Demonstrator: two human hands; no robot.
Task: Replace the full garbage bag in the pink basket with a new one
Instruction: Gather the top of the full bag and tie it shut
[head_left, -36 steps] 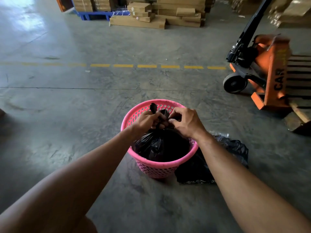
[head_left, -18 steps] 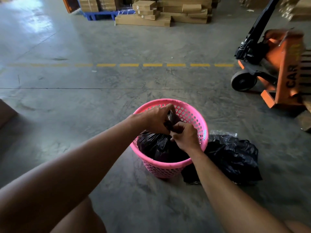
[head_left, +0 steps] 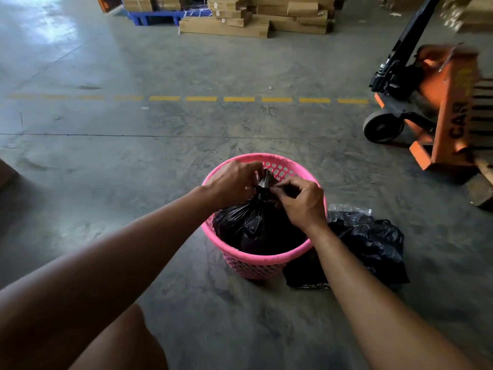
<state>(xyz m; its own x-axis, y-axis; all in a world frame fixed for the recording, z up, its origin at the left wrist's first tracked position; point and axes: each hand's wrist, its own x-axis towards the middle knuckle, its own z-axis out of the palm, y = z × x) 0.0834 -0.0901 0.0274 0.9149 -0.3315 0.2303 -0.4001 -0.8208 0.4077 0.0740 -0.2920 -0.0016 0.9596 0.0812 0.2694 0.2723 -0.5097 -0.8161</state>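
The pink basket (head_left: 256,264) stands on the concrete floor in front of me. A full black garbage bag (head_left: 253,225) sits inside it, its top gathered into a twisted neck above the rim. My left hand (head_left: 233,182) pinches that neck from the left. My right hand (head_left: 300,200) grips the neck from the right, fingers curled on the plastic. A loose black bag (head_left: 373,247) lies crumpled on the floor just right of the basket, partly hidden by my right forearm.
An orange pallet jack (head_left: 437,108) stands at the right with its wheel toward the basket. Flat cardboard boxes (head_left: 240,25) and a blue pallet (head_left: 157,17) are stacked far ahead. A dashed yellow line (head_left: 240,99) crosses the floor. My knee (head_left: 125,343) shows at the bottom left.
Both hands have shifted around the bag's neck, the right hand dropping and then rising again to the right side. The view has drifted so the basket sits more to the right.
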